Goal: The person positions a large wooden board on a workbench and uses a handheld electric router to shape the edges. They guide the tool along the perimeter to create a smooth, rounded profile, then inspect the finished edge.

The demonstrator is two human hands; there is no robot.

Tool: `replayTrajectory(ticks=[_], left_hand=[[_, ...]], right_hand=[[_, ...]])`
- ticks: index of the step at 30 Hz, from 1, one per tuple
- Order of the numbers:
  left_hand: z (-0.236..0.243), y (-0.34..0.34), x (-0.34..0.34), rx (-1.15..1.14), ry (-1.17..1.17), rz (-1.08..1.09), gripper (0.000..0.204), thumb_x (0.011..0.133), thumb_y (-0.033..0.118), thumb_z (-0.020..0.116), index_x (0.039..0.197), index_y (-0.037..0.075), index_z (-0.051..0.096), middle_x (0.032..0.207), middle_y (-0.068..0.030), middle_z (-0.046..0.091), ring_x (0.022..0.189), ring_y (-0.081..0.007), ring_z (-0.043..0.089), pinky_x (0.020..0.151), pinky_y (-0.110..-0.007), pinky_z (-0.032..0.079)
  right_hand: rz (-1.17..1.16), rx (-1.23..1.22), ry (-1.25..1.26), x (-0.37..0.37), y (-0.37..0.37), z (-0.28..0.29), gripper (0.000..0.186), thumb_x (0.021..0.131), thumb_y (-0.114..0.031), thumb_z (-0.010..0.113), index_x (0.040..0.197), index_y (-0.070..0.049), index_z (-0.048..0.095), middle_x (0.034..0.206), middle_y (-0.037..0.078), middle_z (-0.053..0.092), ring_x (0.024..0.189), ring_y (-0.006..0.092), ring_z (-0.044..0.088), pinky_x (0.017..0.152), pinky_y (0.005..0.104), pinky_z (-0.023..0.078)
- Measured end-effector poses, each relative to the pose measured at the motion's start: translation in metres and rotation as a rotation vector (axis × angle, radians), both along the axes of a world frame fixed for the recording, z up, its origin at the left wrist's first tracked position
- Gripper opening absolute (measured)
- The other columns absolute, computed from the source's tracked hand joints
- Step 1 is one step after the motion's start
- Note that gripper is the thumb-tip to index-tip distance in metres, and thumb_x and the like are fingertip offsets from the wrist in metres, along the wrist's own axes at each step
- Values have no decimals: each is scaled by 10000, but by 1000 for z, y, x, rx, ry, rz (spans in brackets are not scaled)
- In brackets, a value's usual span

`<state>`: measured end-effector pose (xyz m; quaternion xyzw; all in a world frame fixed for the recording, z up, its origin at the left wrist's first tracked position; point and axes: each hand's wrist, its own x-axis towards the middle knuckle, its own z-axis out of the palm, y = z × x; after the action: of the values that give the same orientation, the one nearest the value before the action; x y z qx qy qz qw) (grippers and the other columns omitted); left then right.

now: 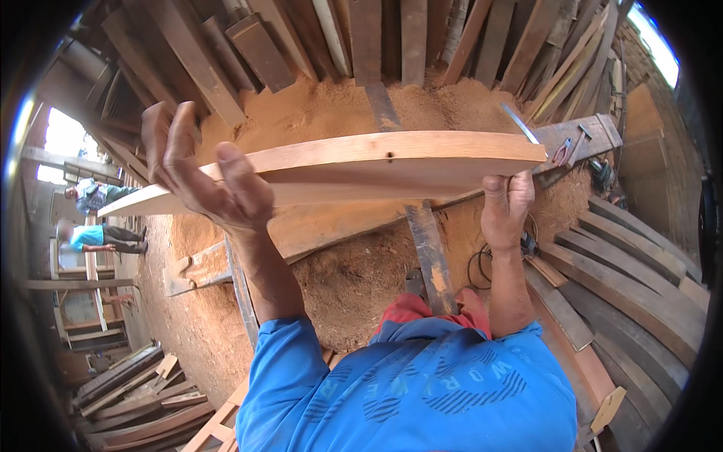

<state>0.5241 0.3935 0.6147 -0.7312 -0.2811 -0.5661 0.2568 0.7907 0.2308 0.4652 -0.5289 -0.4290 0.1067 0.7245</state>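
A long pale wooden board (392, 169) stretches across in front of me, raised above the bench. One small dark hole shows near the middle of its edge. At its left part, my left hand (207, 169) is open, fingers spread and reaching up past the board's upper edge; whether the palm touches the wood I cannot tell. My right hand (506, 207) grips the board's right end from below, with thumb and a finger visible and the other fingers hidden. Beneath the board lies a sawdust-covered bench plank (339, 233).
Pliers (562, 154) and a hammer (579, 145) lie on the bench's right end, near a thin metal strip (520, 123). A power tool (602, 177) sits beyond. Timber planks (367, 41) lean at the back; more planks (633, 264) are stacked right. Two people (94, 235) stand far left.
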Motion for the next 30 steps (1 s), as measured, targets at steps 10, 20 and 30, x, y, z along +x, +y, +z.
replayTrajectory(ticks=[10,20,30], left_hand=[[-20,-5,0,-278,-275,-134,507,966,258,413,1204,-97,685,560,-12,526,518,-67,472,590,-246,416],[-19,-3,-2,-166,-267,87,601,993,370,356,1168,-101,687,579,-36,568,522,-123,505,655,-299,498],[-24,-8,-21,-166,-249,21,656,1015,443,379,1167,-121,677,582,-56,572,572,-140,536,683,-323,491]], right_hand=[[92,-219,-225,19,14,-144,504,1002,-522,675,1096,-49,528,961,120,553,887,257,598,743,402,506],[171,-585,-415,47,23,-294,392,838,-82,748,1190,-87,574,1089,173,650,1045,403,588,980,543,425],[386,-994,-417,59,38,-361,404,902,-85,700,1289,-86,582,1204,195,673,1202,447,585,1089,552,446]])
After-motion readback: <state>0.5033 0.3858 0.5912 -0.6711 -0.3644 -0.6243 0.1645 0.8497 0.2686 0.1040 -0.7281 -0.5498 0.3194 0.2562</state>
